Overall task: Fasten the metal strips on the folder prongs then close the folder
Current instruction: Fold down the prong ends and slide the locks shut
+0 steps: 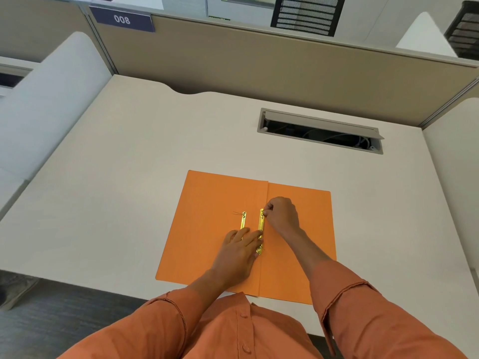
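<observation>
An orange folder (207,203) lies open and flat on the desk in front of me. Two gold metal strips sit near its centre fold. One strip (261,224) lies along the fold; a second strip (243,221) lies just left of it, with a thin prong sticking out at its far end. My left hand (239,251) rests flat on the folder, its fingertips pressing the near part of the strip on the fold and covering the near end of the left strip. My right hand (281,215) pinches the far end of the strip on the fold.
The cream desk (116,190) is boxed in by beige partition walls. An open cable hatch (320,130) with wires inside sits in the desk beyond the folder. The desk's front edge runs just below the folder, with dark carpet at lower left.
</observation>
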{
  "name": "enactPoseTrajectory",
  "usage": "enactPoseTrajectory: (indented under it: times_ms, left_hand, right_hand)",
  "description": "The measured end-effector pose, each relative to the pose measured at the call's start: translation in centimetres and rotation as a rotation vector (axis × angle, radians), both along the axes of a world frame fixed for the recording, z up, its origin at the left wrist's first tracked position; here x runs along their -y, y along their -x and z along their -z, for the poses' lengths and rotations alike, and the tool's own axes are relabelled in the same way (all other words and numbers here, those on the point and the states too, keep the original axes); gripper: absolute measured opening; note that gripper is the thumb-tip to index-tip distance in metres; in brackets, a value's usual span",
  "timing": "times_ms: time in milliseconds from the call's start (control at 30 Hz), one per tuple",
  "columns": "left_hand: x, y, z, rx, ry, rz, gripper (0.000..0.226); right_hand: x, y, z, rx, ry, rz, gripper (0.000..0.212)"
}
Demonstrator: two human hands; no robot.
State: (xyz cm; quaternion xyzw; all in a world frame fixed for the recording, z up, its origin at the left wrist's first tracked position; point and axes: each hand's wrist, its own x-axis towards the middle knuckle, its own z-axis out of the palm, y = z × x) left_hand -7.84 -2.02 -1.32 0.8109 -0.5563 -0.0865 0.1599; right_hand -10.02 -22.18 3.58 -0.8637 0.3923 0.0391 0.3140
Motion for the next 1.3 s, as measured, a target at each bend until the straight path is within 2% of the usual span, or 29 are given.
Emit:
enactPoseTrajectory:
  times_ms: [133,300,567,633,833,1133,1300]
  left_hand:
    - [0.0,0.1,0.2,0.012,0.013,-0.001,0.038]
    - [0.0,0.0,0.3,0.019,0.029,0.001,0.037]
    - [-0.1,0.0,0.2,0.034,0.042,0.008,0.035]
    - [0.0,0.0,0.2,0.035,0.037,0.005,0.036]
    - [0.0,0.1,0.2,0.039,0.03,0.003,0.037]
    - [0.0,0.0,-0.1,0.001,-0.022,0.006,0.04]
    - [-0.1,0.0,-0.1,-0.027,-0.039,0.004,0.041]
  right_hand:
    - [0.0,-0.3,-0.1,-0.036,0.066,-0.085,0.017]
    - [0.0,-0.9,-0.7,-0.118,0.222,-0.343,0.018]
    - [1.6,-2.5,-1.8,-0.292,0.265,-0.629,0.027]
    - [1.8,-3.3,-2.5,-0.291,0.167,-0.556,0.02]
    - [2.4,-4.7,-3.2,-0.3,0.099,-0.505,0.011]
    - [3.8,-5.0,-3.2,-0.264,-0.242,-0.111,0.026]
    - [3.8,-4.1,-2.9,-0.152,-0.465,0.157,0.036]
